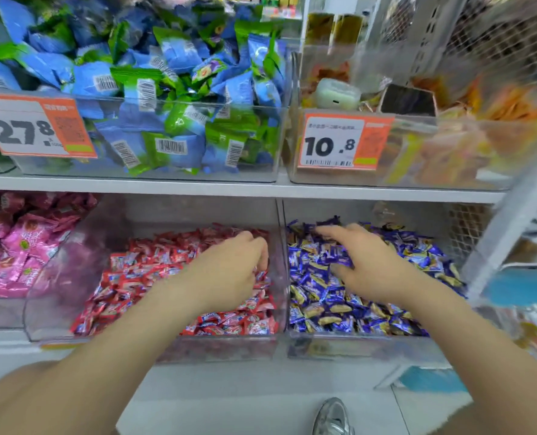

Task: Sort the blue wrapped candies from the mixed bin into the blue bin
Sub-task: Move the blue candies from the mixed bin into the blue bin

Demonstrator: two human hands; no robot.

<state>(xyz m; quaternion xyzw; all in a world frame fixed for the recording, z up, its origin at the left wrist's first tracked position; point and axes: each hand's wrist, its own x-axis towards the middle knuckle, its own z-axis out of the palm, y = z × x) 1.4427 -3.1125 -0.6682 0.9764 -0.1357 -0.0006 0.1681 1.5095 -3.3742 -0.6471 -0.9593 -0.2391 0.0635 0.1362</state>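
Note:
The mixed bin (154,343) on the lower shelf holds mostly red wrapped candies (141,271) with a few blue ones (82,324) among them. My left hand (229,274) reaches into it by its right wall, fingers curled down, tips buried in the wrappers and pinching at a candy whose colour is hidden. Right beside it, the blue bin (355,346) is full of blue and gold wrapped candies (323,306). My right hand (374,265) hovers over that pile with fingers spread and stretched to the left, thumb down among the candies.
A clear divider wall (281,246) separates the two bins. Pink candies (12,246) fill the bin at far left. The upper shelf carries a bin of blue and green packets (141,89) and one of orange snacks (449,146). A wire rack (512,233) stands at right.

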